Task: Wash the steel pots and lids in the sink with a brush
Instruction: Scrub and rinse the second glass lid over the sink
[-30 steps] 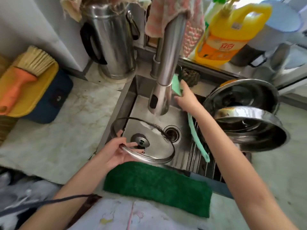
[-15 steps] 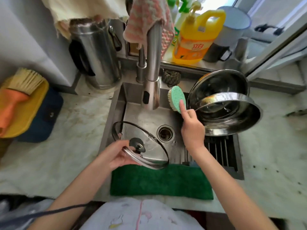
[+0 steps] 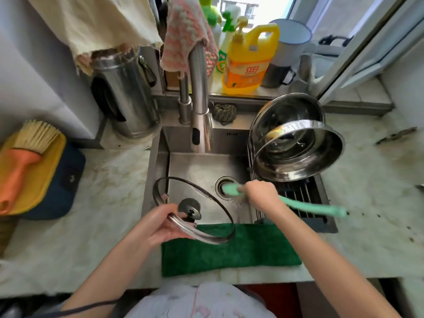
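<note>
While the left hand (image 3: 160, 226) grips the glass lid (image 3: 202, 196) by its near rim, thumb on top and fingers curled underneath, the lid hangs tilted over the front left of the sink (image 3: 195, 164), knob (image 3: 190, 208) up. Over on the other side, the right hand (image 3: 259, 195) is wrapped round the green brush (image 3: 309, 207) close to its head, the long handle sticking out to the right over the rack (image 3: 300, 193). That brush head is blurred, right above the drain (image 3: 221, 183), just off the lid's far edge; contact, I cannot tell. The two hands are apart, each on its own thing. Two steel pots (image 3: 316, 164) lean on edge on the rack, one before the other, open sides toward us. A green cloth (image 3: 229, 251) lies along the sink's front edge, under the lid's near rim. Behind the basin stands the faucet (image 3: 199, 111), a pink cloth (image 3: 185, 35) draped over it, a yellow bottle (image 3: 247, 60) on the sill. Back left, a steel jug (image 3: 126, 95); far left, an orange brush (image 3: 20, 166) on a yellow board (image 3: 46, 180).
</note>
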A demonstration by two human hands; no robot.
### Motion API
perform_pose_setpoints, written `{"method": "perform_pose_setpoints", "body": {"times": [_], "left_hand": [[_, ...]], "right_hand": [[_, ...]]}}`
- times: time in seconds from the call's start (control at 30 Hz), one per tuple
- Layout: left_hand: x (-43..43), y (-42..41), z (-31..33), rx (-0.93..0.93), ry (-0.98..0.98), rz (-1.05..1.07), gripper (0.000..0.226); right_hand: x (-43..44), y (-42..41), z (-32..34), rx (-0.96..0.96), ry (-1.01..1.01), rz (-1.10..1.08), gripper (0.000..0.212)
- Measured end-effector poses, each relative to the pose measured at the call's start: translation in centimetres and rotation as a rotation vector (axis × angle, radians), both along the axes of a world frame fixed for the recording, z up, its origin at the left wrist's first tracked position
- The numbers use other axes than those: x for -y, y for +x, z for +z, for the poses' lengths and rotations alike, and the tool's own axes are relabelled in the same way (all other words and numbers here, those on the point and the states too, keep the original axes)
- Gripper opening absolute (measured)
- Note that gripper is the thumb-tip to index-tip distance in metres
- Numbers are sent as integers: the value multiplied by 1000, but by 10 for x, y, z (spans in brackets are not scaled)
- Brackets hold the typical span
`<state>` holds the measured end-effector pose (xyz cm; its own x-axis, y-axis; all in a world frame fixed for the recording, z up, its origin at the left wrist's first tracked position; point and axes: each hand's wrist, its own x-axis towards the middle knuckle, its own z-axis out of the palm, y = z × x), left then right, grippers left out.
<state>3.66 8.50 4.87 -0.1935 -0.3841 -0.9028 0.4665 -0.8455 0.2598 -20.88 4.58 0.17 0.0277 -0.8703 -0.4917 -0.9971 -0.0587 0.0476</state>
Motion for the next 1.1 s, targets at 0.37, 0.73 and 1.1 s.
{"method": "perform_pose_setpoints", "body": {"times": [0.37,0.73,1.1], "left_hand": [[-9,0,9,11,-28,4,19],[-30,-51,0,-17,-138,143,40],[-54,-146,-15,-32,-270,380,76]], "right_hand": [[-12,-1,3,389,-621,-143,63],[-41,-98,45,1270,-507,-305,21],[47,-315,-13,1247,-883,-1452,21]]}}
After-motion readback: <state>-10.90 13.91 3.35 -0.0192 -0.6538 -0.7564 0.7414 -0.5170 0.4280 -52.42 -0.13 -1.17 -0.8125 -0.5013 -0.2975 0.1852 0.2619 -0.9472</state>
